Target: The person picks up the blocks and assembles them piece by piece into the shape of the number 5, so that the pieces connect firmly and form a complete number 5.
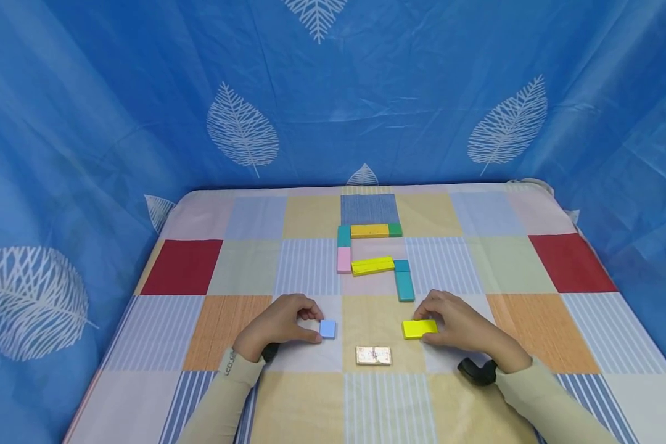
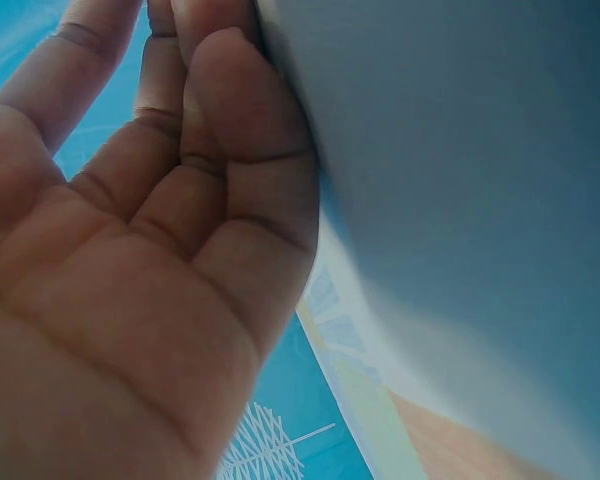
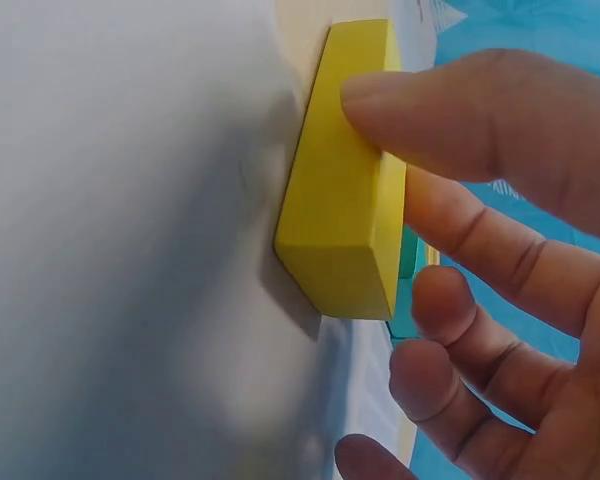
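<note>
In the head view my left hand (image 1: 285, 322) has its thumb and index finger at the near and far edges of a small light blue block (image 1: 328, 329), pinching its left end. My right hand (image 1: 457, 324) pinches a yellow rectangular block (image 1: 412, 329) on the cloth. Up close in the right wrist view, the thumb presses one long side of that yellow block (image 3: 330, 190), with the index finger behind it and the other fingers loosely bent. Only the palm and bent fingers of the left hand (image 2: 170, 230) show in the left wrist view; its block is hidden there.
A patchwork cloth (image 1: 385, 407) covers the table. Farther back, blocks form a bent line: green, orange, teal, a pink block (image 1: 344, 260), yellow blocks (image 1: 372, 266) and a teal block (image 1: 404, 285). A small printed pale block (image 1: 374, 355) lies between the hands. Blue curtains (image 1: 361, 92) surround the table.
</note>
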{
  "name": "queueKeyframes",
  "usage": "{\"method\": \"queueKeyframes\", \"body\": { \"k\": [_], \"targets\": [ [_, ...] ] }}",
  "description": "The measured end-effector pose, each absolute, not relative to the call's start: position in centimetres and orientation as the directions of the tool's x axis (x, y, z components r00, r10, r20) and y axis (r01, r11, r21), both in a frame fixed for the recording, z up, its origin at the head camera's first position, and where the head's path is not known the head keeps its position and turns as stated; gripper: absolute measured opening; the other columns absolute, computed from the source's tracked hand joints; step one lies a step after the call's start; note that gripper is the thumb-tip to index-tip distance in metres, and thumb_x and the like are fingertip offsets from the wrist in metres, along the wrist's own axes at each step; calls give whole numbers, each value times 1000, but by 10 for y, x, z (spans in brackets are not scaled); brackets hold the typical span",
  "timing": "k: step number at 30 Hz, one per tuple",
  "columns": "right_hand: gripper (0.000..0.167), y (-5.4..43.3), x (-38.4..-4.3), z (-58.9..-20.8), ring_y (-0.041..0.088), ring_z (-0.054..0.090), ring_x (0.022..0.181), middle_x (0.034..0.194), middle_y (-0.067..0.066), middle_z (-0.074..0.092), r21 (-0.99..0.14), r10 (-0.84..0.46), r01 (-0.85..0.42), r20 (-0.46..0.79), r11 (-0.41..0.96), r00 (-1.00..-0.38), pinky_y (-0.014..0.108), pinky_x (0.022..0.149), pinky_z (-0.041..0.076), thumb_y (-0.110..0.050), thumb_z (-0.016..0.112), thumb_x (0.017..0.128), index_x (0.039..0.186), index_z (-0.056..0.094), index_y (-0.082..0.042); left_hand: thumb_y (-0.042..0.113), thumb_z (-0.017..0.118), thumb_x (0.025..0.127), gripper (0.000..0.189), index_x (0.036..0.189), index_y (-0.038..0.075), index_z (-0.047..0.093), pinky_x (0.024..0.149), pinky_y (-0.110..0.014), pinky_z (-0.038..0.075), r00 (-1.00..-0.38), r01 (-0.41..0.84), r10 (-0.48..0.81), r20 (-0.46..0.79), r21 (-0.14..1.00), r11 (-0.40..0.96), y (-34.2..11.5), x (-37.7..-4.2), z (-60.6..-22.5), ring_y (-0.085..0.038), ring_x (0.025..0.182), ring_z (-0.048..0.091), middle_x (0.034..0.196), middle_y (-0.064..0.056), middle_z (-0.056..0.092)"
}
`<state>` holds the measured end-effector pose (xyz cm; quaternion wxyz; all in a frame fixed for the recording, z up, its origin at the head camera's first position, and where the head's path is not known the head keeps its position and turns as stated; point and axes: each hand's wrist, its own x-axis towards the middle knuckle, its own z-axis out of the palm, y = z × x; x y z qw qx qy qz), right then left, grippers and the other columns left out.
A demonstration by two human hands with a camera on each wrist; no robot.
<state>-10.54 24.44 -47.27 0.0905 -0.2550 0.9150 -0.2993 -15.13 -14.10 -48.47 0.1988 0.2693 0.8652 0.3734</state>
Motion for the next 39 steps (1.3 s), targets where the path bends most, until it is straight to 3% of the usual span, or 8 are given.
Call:
{"method": "queueKeyframes", "body": {
  "k": [25, 39],
  "targets": [
    [25, 227, -123, -476, 9, 50, 85, 98, -5, 61, -629, -555, -447, 30, 636, -832, 31, 77, 47, -8, 92, 85, 108, 80, -9, 15, 98, 80, 29, 99, 8, 78, 83, -28, 51, -777, 315, 613, -142, 755, 575, -140, -151, -486, -10, 87, 54, 91, 6, 65],
    [24, 219, -131, -479, 8, 47, 83, 97, -6, 60, -642, -549, -426, 10, 637, -836, 30, 75, 44, -8, 91, 87, 107, 80, -12, 14, 98, 80, 29, 100, 8, 78, 83, -28, 51, -775, 315, 616, -141, 759, 570, -140, -152, -486, -10, 87, 54, 91, 6, 65]
  ]
}}
